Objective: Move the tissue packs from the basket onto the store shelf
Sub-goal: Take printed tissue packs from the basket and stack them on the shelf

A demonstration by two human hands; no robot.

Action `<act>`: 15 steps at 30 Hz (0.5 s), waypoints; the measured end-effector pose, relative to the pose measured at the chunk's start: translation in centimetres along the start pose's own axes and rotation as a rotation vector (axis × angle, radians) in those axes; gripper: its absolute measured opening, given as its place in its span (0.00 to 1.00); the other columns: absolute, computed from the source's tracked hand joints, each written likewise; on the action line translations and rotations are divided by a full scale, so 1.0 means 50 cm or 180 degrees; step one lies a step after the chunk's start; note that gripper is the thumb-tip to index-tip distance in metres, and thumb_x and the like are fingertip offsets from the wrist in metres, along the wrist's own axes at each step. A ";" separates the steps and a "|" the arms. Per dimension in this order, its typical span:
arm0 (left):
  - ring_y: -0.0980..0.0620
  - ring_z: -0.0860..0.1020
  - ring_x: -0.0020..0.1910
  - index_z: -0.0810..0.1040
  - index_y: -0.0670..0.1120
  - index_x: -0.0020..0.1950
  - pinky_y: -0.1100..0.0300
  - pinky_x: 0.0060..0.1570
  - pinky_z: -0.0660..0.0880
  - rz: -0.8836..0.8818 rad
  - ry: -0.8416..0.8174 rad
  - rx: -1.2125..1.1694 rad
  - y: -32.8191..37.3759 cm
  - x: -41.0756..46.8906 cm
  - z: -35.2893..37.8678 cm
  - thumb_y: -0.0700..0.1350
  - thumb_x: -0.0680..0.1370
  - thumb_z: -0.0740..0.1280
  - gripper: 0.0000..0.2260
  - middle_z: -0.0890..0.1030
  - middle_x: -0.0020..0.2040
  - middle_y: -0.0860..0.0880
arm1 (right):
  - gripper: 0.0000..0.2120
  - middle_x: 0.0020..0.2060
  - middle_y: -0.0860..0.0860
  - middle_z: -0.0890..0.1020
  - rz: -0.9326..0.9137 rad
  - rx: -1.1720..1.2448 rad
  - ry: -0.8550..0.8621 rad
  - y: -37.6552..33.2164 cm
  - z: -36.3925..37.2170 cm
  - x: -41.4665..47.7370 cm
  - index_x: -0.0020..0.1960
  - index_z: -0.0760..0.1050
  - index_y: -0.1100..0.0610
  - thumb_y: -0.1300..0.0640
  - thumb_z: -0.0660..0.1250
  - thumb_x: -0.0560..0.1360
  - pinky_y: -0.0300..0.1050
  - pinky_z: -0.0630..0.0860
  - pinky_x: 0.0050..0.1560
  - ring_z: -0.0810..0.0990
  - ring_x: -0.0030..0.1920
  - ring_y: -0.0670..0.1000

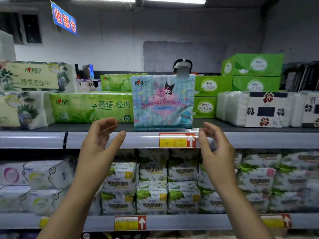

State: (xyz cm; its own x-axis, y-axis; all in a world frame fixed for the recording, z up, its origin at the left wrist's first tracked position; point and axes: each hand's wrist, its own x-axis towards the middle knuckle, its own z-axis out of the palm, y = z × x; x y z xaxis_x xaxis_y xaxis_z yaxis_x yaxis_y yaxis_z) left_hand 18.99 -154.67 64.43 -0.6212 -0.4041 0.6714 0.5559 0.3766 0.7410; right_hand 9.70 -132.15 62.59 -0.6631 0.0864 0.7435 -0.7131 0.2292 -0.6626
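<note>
Standing upright on the shelf's (259, 139) front edge, the blue tissue pack (163, 100) is sitting beside a green pack (91, 107); you are holding your left hand (101, 142) and right hand (216, 149) just below, fingers (120, 136) loosely spread, gripping nothing.

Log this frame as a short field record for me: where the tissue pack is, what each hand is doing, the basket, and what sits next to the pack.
pack: blue tissue pack stands upright at the front of the top shelf
left hand: fingers relaxed, holds nothing, left of the pack
right hand: fingers relaxed, holds nothing, right of the pack
basket: not in view
neighbours: green tissue pack on its left, green boxes on its right
price tag: on the shelf edge under the pack
</note>
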 end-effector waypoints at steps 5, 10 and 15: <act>0.62 0.76 0.60 0.74 0.57 0.57 0.63 0.56 0.71 -0.0162 -0.0064 -0.0170 0.007 -0.025 -0.008 0.55 0.71 0.65 0.15 0.79 0.59 0.57 | 0.18 0.53 0.36 0.76 0.0128 0.0001 -0.0295 -0.016 -0.045 -0.009 0.65 0.68 0.44 0.45 0.60 0.76 0.27 0.72 0.42 0.72 0.52 0.29; 0.59 0.77 0.60 0.73 0.61 0.56 0.57 0.58 0.72 -0.0342 -0.0025 -0.0167 -0.002 -0.059 -0.001 0.60 0.70 0.64 0.15 0.79 0.59 0.59 | 0.21 0.54 0.37 0.77 0.0216 0.0012 -0.0425 -0.020 -0.072 -0.017 0.65 0.68 0.43 0.42 0.59 0.73 0.28 0.71 0.47 0.74 0.55 0.35; 0.59 0.76 0.61 0.74 0.62 0.56 0.54 0.62 0.71 -0.0550 0.0002 -0.0117 -0.013 -0.100 0.002 0.59 0.72 0.65 0.13 0.79 0.58 0.59 | 0.20 0.52 0.36 0.77 0.0349 -0.0006 -0.0515 -0.003 -0.073 -0.049 0.63 0.72 0.47 0.43 0.60 0.73 0.27 0.68 0.51 0.74 0.55 0.35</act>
State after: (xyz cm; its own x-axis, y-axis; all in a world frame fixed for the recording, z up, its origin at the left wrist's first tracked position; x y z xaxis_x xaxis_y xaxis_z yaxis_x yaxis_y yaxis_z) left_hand 21.68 -152.80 60.59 -0.7088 -0.4608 0.5341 0.4608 0.2707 0.8452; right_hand 12.26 -128.83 61.18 -0.7649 -0.0461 0.6425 -0.6342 0.2287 -0.7386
